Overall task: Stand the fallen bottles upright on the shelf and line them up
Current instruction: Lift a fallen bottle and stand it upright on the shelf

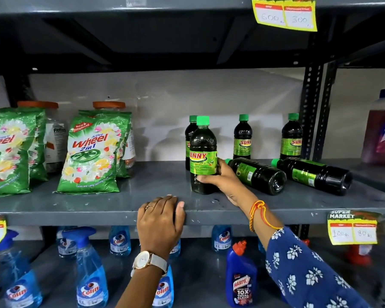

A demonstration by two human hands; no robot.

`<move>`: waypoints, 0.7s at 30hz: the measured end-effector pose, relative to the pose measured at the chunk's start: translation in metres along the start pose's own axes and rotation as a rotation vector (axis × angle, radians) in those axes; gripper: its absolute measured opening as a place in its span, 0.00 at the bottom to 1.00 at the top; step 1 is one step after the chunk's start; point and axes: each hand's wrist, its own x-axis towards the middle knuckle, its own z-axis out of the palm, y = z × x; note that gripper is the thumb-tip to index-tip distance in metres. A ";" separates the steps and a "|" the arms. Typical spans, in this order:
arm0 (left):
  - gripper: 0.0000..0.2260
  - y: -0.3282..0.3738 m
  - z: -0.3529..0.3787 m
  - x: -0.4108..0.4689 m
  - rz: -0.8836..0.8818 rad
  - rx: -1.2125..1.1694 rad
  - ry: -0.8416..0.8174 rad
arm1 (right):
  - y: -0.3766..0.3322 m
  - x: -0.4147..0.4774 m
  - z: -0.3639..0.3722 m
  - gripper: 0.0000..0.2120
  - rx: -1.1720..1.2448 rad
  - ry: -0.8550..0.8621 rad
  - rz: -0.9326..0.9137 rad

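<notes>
On the grey shelf (98, 203) a dark bottle with a green cap and green label (202, 147) stands upright near the front, and my right hand (218, 177) grips its lower half. Just behind it stands another such bottle (189, 132), mostly hidden. Two more stand upright at the back, one in the middle (242, 137) and one at the right (291, 137). Two bottles lie on their sides with caps pointing left: the nearer one (257, 174) right beside my right hand, the other (313, 175) further right. My left hand (160, 218) rests flat on the shelf's front edge, holding nothing.
Green detergent packs (91, 152) and orange-lidded jars (108, 105) fill the shelf's left part. A perforated black upright (311, 112) bounds the right side, with a pink bottle (380, 134) beyond. Blue spray bottles (91, 274) and a toilet cleaner (240, 278) stand on the shelf below.
</notes>
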 end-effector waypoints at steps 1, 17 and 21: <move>0.17 0.000 0.000 0.000 -0.001 0.000 0.001 | 0.000 -0.001 0.001 0.18 -0.010 0.010 -0.020; 0.17 0.001 0.002 0.000 -0.010 0.000 0.036 | 0.002 -0.005 -0.002 0.21 -0.196 0.109 -0.030; 0.17 0.003 0.000 0.000 -0.024 0.007 0.004 | 0.000 -0.004 -0.002 0.18 -0.217 0.074 -0.006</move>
